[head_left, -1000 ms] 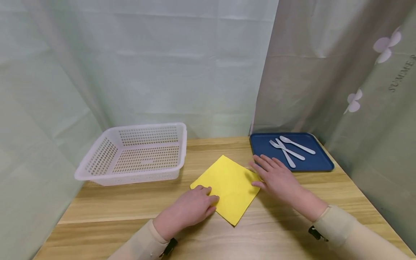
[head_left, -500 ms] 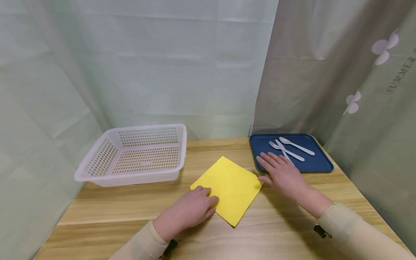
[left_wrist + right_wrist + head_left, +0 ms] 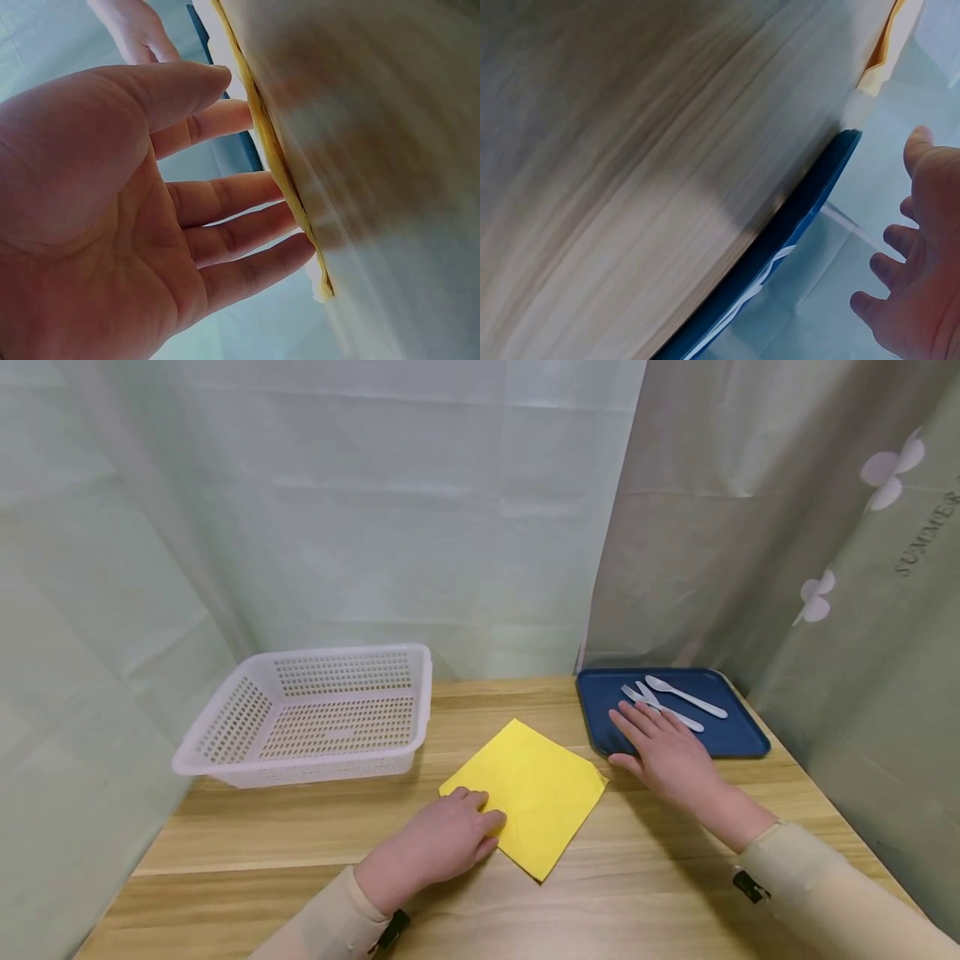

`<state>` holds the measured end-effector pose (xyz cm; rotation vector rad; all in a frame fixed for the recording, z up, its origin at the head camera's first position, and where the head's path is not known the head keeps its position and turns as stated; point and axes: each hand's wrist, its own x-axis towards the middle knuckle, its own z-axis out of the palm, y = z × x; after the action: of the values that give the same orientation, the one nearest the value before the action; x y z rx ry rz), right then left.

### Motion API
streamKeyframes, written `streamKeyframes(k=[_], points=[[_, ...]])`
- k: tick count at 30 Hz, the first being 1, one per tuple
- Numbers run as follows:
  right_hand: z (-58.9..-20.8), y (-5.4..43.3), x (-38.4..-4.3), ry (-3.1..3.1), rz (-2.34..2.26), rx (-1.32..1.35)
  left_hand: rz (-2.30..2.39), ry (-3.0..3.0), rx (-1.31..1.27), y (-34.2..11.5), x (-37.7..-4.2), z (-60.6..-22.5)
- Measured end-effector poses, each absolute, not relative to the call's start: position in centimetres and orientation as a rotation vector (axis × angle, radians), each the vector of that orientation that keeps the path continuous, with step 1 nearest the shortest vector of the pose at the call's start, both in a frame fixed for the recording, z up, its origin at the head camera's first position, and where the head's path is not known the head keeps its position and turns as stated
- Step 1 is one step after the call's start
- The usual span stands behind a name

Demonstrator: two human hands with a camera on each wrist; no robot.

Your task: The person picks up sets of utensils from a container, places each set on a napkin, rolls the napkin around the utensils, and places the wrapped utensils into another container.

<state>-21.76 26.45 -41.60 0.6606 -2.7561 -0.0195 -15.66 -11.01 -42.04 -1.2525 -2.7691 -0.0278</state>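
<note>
A folded yellow cloth or napkin (image 3: 536,793) lies cornerwise on the wooden table, its right corner slightly lifted. My left hand (image 3: 442,839) rests its fingertips on the napkin's left edge; the left wrist view shows the fingers nearly straight against the thin yellow edge (image 3: 274,146). Over the near left part of the blue tray (image 3: 738,739) hovers my right hand (image 3: 671,764), fingers spread, holding nothing. On that tray lie a white fork (image 3: 632,694), a knife (image 3: 686,722) and a spoon (image 3: 690,697). The fork's handle is hidden beneath the right hand.
A white perforated plastic basket (image 3: 307,764) stands at the back left of the wooden table (image 3: 247,843). Pale curtains (image 3: 390,510) hang behind and at both sides. The tray sits near the table's right edge.
My right hand has moved right and slightly away, from over the napkin's right corner to over the tray, covering the fork's handle. The left hand and napkin stay in place.
</note>
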Motion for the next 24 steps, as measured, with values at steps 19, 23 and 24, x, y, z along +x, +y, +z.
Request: streamKeyframes(k=[19,23,24], points=[[-41.8,29.1,-23.5,-2.813,-0.031,0.526,-0.001,-2.768,-1.243,-11.0,-15.5,-41.8],[-41.8,29.4,-23.7,-2.811,-0.037,0.511,0.001,-2.771,-1.239,-10.9,-15.5,-41.7],[-41.7,29.5,-23.7,-2.812,-0.038,0.509,0.001,-2.772,-1.238,-10.9,-15.5,-41.7]])
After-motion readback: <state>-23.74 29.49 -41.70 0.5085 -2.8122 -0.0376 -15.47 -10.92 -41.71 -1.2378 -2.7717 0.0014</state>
